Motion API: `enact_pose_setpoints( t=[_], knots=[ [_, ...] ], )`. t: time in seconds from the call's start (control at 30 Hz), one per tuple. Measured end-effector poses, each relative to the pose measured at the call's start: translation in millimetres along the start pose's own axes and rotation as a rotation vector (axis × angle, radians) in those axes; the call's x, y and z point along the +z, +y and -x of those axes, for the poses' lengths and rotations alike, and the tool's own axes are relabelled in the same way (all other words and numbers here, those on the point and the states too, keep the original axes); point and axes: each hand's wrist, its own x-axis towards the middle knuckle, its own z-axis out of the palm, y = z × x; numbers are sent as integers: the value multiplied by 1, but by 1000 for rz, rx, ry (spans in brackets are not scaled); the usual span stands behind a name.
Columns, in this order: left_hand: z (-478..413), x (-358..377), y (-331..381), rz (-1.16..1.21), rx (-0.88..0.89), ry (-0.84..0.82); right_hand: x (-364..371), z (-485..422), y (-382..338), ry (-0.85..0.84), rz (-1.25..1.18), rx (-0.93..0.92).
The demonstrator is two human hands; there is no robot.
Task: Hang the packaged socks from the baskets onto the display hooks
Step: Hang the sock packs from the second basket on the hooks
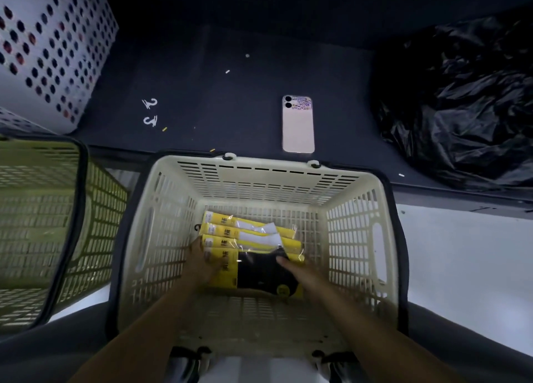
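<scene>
A cream plastic basket (354, 224) stands below me with several yellow sock packs fanned out on its floor. The nearest pack holds black socks (261, 271); those behind it hold white socks (253, 234). Both my arms reach down into the basket. My left hand (202, 263) lies on the left ends of the packs, its fingers over their yellow edges. My right hand (297, 271) rests on the right side of the black sock pack with its fingers extended. No display hooks are in view.
A green basket (69, 224) stands to the left. On the dark shelf beyond lie a phone (298, 124) face down, two small white plastic hooks (150, 112) and a crumpled black bag (458, 100). A white perforated bin (49, 48) stands at the back left.
</scene>
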Motion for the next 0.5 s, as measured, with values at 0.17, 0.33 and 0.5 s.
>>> enact_pose_setpoints(
  t=[0.17,0.33,0.5],
  knots=[
    [2,-2,6,116,-93,-28,-4,4,-18,-5,30,-97],
    [28,-6,36,326,-203,70,-11,42,-51,31,2,-182],
    [78,-19,113,701,-260,421,-23,115,-86,124,-126,-375]
  ],
)
